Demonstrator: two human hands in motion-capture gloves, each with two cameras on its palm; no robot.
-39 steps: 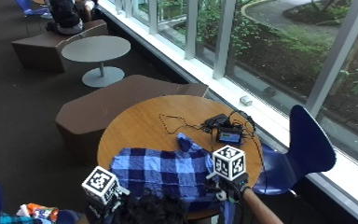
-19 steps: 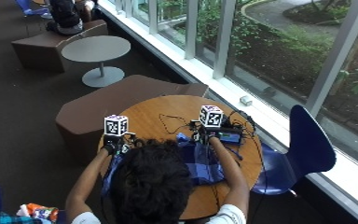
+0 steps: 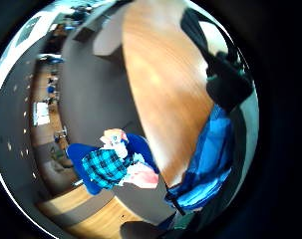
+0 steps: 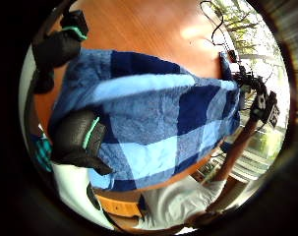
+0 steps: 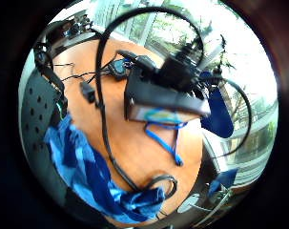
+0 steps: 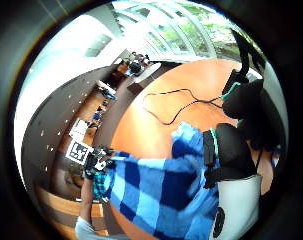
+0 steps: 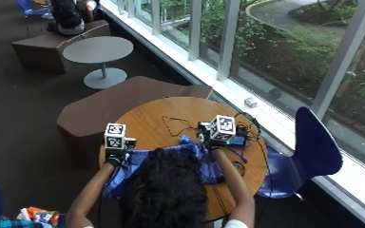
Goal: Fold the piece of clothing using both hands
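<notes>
The blue checked cloth [image 7: 198,148] lies lengthwise between both hands.

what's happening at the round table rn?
A person seated at the round wooden table is working on a blue checked piece of clothing with both gloved hands. The left hand holds the cloth at the table's left side, fingers curled on its edge, and the right hand holds it at the other side. The cloth lies spread across the table in front of the person, not yet folded. Black cables and a small device sit beyond it, near the window side.
</notes>
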